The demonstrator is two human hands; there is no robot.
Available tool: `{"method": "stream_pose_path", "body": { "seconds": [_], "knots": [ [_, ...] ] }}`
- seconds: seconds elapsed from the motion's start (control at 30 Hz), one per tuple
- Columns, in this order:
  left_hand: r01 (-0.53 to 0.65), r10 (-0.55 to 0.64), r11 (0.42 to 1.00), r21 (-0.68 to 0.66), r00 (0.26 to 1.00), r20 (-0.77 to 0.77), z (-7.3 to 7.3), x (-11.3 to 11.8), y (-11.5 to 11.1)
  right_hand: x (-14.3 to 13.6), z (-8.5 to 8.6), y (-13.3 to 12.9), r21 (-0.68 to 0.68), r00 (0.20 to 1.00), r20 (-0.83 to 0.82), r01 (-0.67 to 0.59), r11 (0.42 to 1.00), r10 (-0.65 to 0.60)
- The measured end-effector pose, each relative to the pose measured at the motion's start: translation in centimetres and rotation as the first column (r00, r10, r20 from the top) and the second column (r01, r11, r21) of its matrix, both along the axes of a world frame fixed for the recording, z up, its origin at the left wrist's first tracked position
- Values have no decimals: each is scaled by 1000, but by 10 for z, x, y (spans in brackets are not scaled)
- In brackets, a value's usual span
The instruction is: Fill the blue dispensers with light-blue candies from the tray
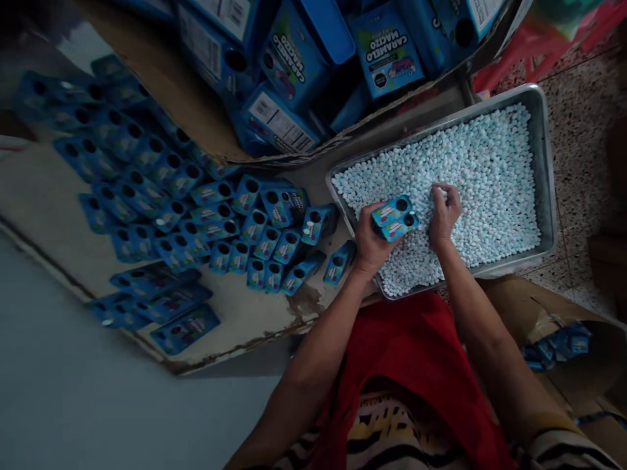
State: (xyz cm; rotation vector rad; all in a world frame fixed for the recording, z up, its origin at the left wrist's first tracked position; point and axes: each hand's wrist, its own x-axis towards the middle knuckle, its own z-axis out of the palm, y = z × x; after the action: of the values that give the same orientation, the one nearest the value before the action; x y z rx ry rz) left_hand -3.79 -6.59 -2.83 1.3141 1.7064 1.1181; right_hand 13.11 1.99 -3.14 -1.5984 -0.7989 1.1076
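Two small blue boxes (394, 218) with dark round openings are side by side in my left hand (371, 240), above the left part of a metal tray (547, 163). Pale blue and white candies (490, 176) fill the tray. My right hand (445, 215) is over the candies, just right of the boxes, with its fingers curled together; what they hold, if anything, is too small to name. A white candy shows at the right edge of the held boxes.
Many blue boxes with round openings stand on the table (255, 313) to the left. A large cardboard carton (196, 98) of blue packages sits at the top. Another carton (514, 300) with blue packets is at lower right.
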Motion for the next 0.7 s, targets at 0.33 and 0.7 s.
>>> {"method": "stream_pose_path", "body": {
  "seconds": [0.33,0.7],
  "knots": [
    [126,-162,979,-158,957,-239,57,-25,10,-20,75,-16,-137,606,-791,-42,990,-84],
    [215,-235,967,-136,959,-160,67,-21,4,-45,115,-23,327,950,-142,-220,919,278]
  ]
}}
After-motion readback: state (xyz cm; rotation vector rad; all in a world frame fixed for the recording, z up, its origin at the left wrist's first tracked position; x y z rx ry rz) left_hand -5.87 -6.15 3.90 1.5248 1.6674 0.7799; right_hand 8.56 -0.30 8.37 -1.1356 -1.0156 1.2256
